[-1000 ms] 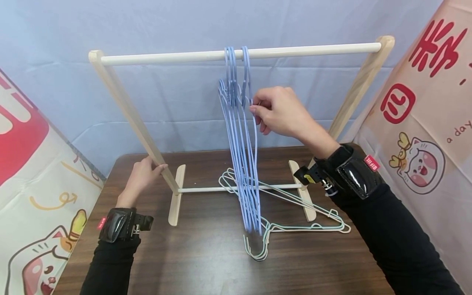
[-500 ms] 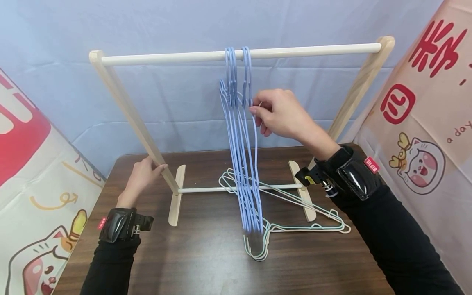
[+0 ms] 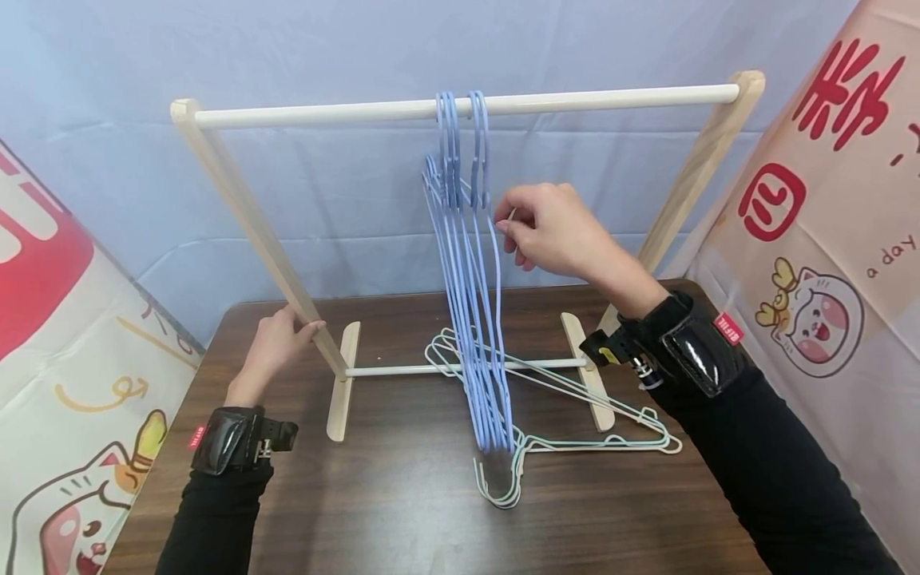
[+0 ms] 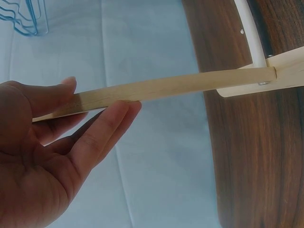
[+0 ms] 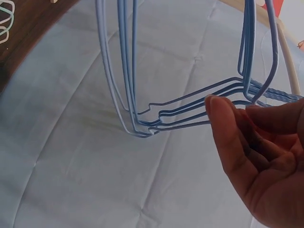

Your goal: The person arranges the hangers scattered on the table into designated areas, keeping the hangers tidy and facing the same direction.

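Observation:
Several blue wire hangers (image 3: pixel 450 160) hang by their hooks from the white top bar (image 3: pixel 323 114) of a wooden clothes rack, in two small groups near its middle. My right hand (image 3: pixel 546 228) is just right of the nearest hanger, its fingers loosely curled. In the right wrist view, the right hand (image 5: pixel 266 175) shows its thumb and index fingertip apart, close to the hangers (image 5: pixel 124 61), with nothing between them. My left hand (image 3: pixel 276 343) holds the rack's left upright (image 3: pixel 247 212) low down. In the left wrist view, thumb and fingers lie on opposite sides of that upright (image 4: pixel 161 89).
Pale green and white hangers (image 3: pixel 575 447) lie on the brown table (image 3: pixel 374 511), partly behind the blue ones and across the rack's lower rod (image 3: pixel 395 370). The right upright (image 3: pixel 690 184) stands beyond my right forearm. A light blue cloth (image 3: pixel 345 48) hangs behind.
My right hand has come off the nearest blue hanger, shifting slightly down and right. The blue hangers have barely shifted on the bar. My left hand has stayed on the upright.

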`<state>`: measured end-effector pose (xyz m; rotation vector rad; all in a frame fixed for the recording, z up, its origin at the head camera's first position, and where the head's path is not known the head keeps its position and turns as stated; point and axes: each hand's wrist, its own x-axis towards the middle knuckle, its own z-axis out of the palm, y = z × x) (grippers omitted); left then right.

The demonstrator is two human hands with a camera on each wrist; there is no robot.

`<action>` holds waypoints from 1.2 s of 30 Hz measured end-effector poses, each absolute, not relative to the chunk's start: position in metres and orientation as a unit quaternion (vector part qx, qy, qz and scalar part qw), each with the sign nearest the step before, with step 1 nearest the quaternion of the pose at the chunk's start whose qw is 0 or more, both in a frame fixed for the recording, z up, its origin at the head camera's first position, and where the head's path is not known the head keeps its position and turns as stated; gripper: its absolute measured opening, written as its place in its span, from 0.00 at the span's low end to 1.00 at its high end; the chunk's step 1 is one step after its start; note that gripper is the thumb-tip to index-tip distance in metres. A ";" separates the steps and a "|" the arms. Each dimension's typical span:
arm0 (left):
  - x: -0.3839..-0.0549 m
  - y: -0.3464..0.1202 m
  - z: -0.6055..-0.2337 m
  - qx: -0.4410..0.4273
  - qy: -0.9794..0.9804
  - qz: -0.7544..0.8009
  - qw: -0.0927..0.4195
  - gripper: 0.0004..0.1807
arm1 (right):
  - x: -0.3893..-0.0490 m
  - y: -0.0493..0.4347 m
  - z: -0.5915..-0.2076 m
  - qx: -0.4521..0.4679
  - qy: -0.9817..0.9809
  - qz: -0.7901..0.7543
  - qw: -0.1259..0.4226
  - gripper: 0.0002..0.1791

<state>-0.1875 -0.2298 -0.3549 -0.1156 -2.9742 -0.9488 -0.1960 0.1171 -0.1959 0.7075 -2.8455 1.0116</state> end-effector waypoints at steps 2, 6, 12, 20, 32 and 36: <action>-0.187 -0.230 -0.355 -0.036 -0.952 -0.303 0.009 0.18 | -0.196 0.118 -0.197 0.224 -0.922 0.317 0.013 0.06; -0.187 -0.230 -0.355 -0.035 -0.953 -0.300 0.011 0.18 | -0.194 0.121 -0.201 0.226 -0.929 0.293 0.004 0.04; -0.187 -0.230 -0.355 -0.035 -0.952 -0.304 0.010 0.18 | -0.192 0.127 -0.211 0.259 -0.933 0.248 0.022 0.04; -0.187 -0.230 -0.355 -0.034 -0.951 -0.307 0.008 0.18 | -0.191 0.135 -0.231 0.267 -0.936 0.227 0.004 0.03; -0.187 -0.229 -0.355 -0.043 -0.954 -0.295 0.019 0.17 | -0.188 0.144 -0.280 0.280 -0.932 0.228 -0.032 0.03; -0.187 -0.229 -0.355 -0.042 -0.955 -0.294 0.020 0.18 | -0.186 0.146 -0.299 0.276 -0.930 0.234 -0.062 0.02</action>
